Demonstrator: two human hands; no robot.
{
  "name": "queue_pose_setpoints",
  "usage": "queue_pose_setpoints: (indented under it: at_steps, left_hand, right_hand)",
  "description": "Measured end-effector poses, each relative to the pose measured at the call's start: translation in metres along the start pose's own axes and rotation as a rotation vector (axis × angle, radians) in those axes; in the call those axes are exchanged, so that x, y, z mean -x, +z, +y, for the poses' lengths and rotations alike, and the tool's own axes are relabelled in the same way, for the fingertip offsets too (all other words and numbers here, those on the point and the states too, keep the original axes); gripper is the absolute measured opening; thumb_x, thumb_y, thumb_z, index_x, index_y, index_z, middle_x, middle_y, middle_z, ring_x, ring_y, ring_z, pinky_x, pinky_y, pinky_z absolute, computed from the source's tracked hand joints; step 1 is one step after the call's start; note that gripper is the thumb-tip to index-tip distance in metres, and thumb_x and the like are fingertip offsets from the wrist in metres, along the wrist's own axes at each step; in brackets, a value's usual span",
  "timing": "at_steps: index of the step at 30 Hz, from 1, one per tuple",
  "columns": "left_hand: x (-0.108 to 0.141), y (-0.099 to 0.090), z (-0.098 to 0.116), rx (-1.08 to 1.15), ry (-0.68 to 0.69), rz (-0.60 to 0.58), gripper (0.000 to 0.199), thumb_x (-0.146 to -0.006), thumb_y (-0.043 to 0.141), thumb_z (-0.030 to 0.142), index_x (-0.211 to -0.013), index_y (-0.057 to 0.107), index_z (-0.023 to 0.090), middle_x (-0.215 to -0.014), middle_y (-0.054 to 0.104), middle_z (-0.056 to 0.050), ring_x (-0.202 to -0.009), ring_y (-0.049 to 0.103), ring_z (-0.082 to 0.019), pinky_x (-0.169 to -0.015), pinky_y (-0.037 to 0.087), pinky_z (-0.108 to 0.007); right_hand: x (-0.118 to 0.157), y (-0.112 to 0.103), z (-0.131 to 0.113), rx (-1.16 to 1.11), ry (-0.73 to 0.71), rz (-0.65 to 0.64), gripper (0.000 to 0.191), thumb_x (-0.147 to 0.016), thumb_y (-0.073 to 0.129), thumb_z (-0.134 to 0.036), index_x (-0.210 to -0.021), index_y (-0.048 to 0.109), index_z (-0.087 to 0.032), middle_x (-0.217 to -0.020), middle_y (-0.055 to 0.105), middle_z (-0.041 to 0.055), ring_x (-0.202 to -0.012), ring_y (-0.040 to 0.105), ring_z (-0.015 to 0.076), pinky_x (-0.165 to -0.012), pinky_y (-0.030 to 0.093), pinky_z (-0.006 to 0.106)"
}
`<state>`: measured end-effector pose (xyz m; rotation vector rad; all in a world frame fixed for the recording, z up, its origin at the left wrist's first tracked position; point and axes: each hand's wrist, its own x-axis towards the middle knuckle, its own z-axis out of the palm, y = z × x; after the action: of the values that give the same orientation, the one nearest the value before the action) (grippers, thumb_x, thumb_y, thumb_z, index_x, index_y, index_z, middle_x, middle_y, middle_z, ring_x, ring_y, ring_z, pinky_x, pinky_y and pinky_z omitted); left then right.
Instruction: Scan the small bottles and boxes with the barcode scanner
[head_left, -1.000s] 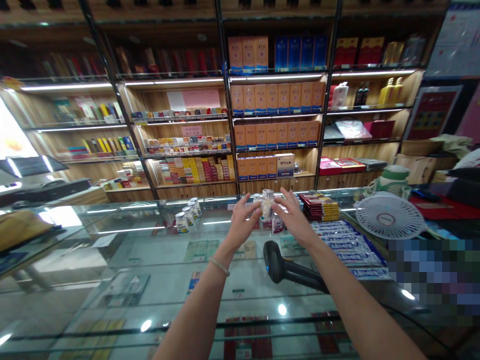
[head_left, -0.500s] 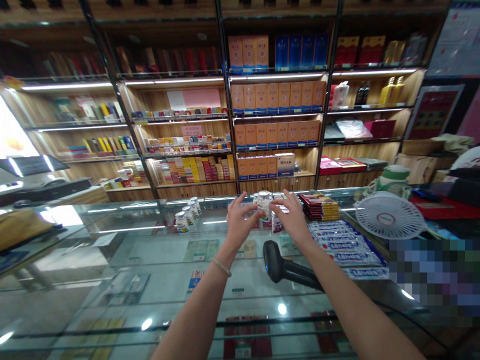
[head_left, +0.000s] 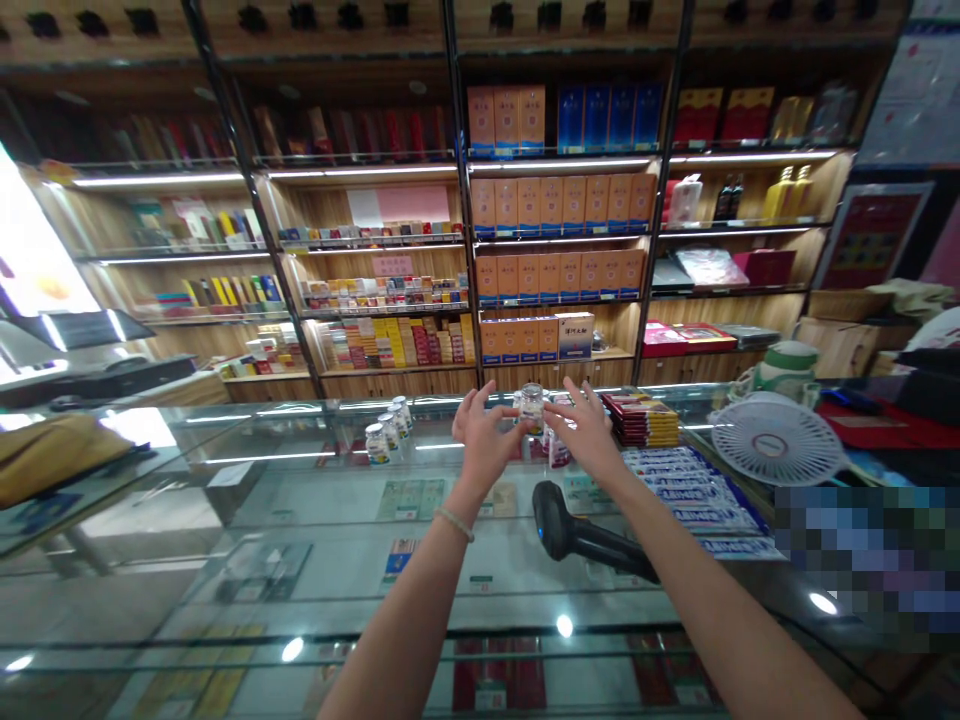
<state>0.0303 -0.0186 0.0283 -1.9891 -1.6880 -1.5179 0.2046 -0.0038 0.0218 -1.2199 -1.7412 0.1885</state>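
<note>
My left hand (head_left: pixel 486 432) and my right hand (head_left: pixel 583 432) reach out over the glass counter, thumbs and fingertips on either side of a small clear-lidded jar (head_left: pixel 532 408). Both seem to pinch it, while the other fingers are raised. Behind and beside my right fingers, partly covered, stand more small containers, one with a dark pink label (head_left: pixel 559 452). To the left, a slanting row of several white-capped jars (head_left: pixel 377 445) stands on the glass. Closer to me, between my forearms, lies a black barcode scanner (head_left: pixel 556 522), its handle running under my right forearm.
Right of my hand are stacked red-and-yellow packets (head_left: pixel 643 420), blue-and-white boxes (head_left: pixel 690 488) in a row, and a white fan (head_left: pixel 776 442). A yellow-brown cloth item (head_left: pixel 60 455) is at far left. Shelves with boxed goods (head_left: pixel 559 275) line the wall behind the glass counter (head_left: pixel 337 560).
The view has tilted and shifted slightly. My fingers stay around the small jar, which now shows more clearly between them. The jar row and scanner appear unmoved on the counter.
</note>
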Motion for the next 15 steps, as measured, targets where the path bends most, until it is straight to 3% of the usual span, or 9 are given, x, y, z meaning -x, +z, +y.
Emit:
queue_pose_setpoints:
  at_steps: [7, 15]
  left_hand:
    - [-0.018, -0.037, 0.005, -0.029, 0.082, 0.025, 0.017, -0.077, 0.079, 0.043, -0.087, 0.078, 0.029, -0.150, 0.051, -0.001, -0.145, 0.030, -0.034, -0.119, 0.024, -0.060]
    - [-0.018, -0.090, -0.039, -0.071, 0.147, 0.068, 0.017, -0.079, 0.077, 0.042, -0.088, 0.078, 0.028, -0.150, 0.049, -0.002, -0.145, 0.030, -0.033, -0.121, 0.027, -0.057]
  right_hand:
    - [-0.010, -0.006, -0.032, -0.003, -0.055, 0.021, 0.032, -0.095, 0.055, -0.050, -0.113, 0.075, -0.033, -0.158, 0.041, 0.0037, -0.150, 0.025, 0.0306, -0.117, 0.019, 0.061]
    - [-0.005, 0.027, -0.092, -0.035, -0.062, -0.018, 0.024, -0.094, 0.060, -0.037, -0.112, 0.075, -0.032, -0.157, 0.043, 0.0034, -0.149, 0.026, 0.0296, -0.117, 0.020, 0.059]
